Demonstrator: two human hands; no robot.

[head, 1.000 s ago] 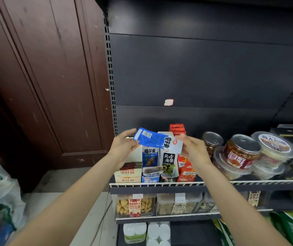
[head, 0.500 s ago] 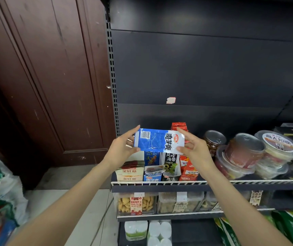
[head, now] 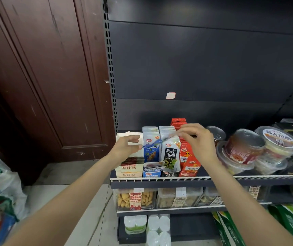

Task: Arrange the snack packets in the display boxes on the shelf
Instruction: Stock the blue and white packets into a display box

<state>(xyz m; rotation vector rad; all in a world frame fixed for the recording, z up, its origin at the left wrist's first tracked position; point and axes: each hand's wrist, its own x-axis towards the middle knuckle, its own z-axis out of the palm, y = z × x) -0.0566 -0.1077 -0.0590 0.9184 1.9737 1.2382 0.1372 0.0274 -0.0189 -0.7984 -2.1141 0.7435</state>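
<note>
Blue packet (head: 151,144), red packets (head: 188,158)

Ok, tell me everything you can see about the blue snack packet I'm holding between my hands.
The blue snack packet is a thin, glossy foil-like pouch, blue with a pale end, blurred so its print is unreadable. It is seen nearly edge-on, slanting up toward the right, above the blue display box. The left hand pinches its lower end and the right hand its upper end.

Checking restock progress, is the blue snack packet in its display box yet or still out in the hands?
Out. The blue snack packet is blurred, held edge-on between left hand and right hand above the blue display box.
</note>
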